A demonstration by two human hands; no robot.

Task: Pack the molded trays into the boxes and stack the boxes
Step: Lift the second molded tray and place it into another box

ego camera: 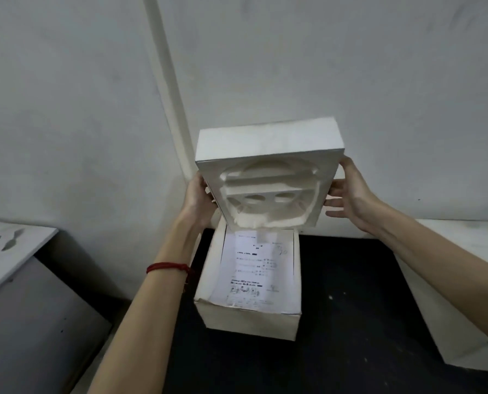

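A white box lid [268,139] with a white molded tray [268,191] seated in it is held tilted up, its hollow side facing me. My left hand [198,194] grips its left edge. My right hand [350,191] holds its right edge with the fingers spread. Directly below stands an open white box [251,319] on a black surface [350,322]. A printed paper sheet [251,274] lies inside the box. The tray's lower edge looks torn and hangs just over the box's far rim.
A grey cabinet with a white top [12,248] stands at the left. Another white box or panel [458,322] lies on the black surface at the right. A white wall with a vertical ridge [166,81] rises close behind. A red string bracelet [167,267] circles my left wrist.
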